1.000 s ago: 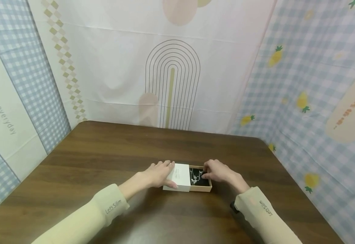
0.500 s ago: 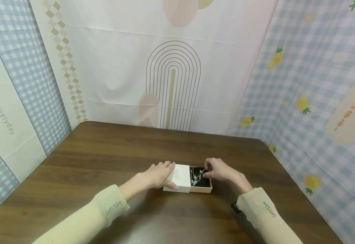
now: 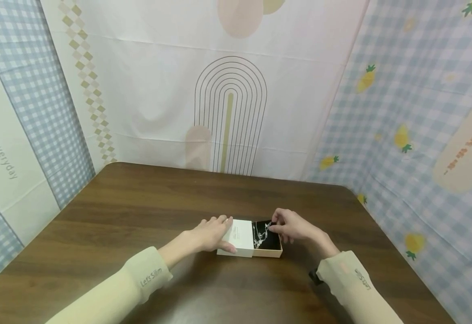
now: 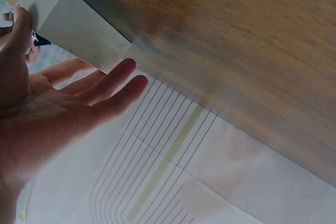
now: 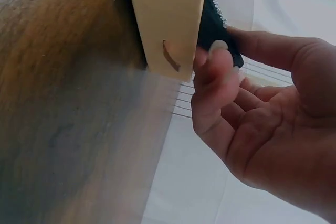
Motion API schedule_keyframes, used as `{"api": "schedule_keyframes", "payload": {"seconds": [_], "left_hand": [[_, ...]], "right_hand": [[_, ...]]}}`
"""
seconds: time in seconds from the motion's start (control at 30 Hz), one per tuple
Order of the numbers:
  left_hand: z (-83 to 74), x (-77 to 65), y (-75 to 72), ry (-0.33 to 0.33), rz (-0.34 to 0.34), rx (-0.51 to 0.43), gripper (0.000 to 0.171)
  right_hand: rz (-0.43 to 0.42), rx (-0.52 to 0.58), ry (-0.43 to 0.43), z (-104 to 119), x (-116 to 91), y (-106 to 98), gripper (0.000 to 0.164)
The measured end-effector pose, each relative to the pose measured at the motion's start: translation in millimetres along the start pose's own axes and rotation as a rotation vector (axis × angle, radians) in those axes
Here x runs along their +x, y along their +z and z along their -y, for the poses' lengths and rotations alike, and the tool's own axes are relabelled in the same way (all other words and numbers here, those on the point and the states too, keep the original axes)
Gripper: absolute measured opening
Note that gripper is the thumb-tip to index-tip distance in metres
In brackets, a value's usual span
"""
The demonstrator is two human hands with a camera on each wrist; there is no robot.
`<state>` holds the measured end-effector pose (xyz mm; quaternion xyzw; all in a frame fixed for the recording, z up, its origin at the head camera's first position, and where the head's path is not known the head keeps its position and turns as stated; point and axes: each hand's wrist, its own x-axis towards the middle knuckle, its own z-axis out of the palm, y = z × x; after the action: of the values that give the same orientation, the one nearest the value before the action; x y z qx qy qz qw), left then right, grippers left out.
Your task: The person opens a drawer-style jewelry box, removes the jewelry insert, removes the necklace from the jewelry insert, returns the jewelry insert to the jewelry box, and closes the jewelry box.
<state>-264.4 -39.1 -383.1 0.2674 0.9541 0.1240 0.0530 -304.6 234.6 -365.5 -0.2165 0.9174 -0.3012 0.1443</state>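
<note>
Between my hands, the left hand (image 3: 210,232) steadies the white sleeve (image 3: 236,236) with flat fingers while my right hand (image 3: 294,227) should keep its pinch on the black pad (image 3: 269,240), lifting level so the necklace (image 3: 260,233) stays seated.

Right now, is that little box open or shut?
Open, partly. The white sleeve covers only the left part; the tan drawer sticks out, showing silver jewellery on black lining.

Lettering on sleeve (image 3: 239,234) too small to read. Chain (image 3: 261,233) detail too fine to make out. Pad (image 5: 216,30) partly hidden behind right hand (image 5: 262,124). Left hand (image 4: 50,106) cut off at picture's edge.
</note>
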Motion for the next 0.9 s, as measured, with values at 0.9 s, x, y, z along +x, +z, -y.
{"api": "schedule_keyframes", "payload": {"seconds": [0.9], "left_hand": [[3.0, -2.2, -0.6, -0.009, 0.033, -0.018, 0.090]], "right_hand": [[-0.185, 0.122, -0.020, -1.1, -3.3, -27.3, 0.022]]}}
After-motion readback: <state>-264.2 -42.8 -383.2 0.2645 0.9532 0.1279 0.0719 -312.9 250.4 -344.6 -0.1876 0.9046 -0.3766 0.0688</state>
